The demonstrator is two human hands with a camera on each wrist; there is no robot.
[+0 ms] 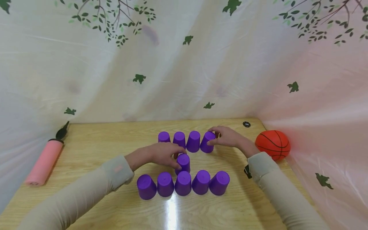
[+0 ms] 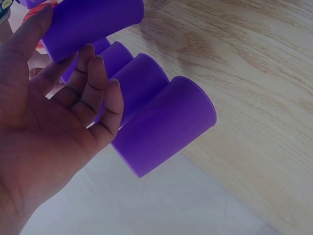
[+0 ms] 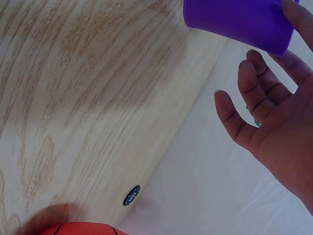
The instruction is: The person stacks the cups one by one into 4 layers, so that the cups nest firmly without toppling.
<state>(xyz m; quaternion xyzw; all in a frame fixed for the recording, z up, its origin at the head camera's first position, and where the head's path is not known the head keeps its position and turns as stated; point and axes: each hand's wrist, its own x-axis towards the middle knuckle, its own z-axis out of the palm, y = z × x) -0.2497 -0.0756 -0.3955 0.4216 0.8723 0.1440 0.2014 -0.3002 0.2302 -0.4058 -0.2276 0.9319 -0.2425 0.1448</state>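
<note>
Purple plastic cups stand upside down in two rows on the wooden table. My left hand (image 1: 165,155) pinches a single cup (image 1: 184,162) between thumb and index finger, in the gap between the rows. In the left wrist view this cup (image 2: 95,24) lies between thumb and index finger, the other fingers loosely bent beside it. At the right end of the back row, my right hand (image 1: 227,136) grips a slightly tilted cup (image 1: 207,142) by thumb and fingertips. The right wrist view shows that cup (image 3: 239,22) near the top edge. Several cups (image 1: 183,183) form the front row.
A pink hand pump (image 1: 46,161) with a black nozzle lies at the table's left side. On the right, a small orange-red basketball (image 1: 273,144) sits beside the right forearm. A black round chip (image 1: 246,124) lies near the back edge. Patterned curtains (image 1: 172,64) enclose the table.
</note>
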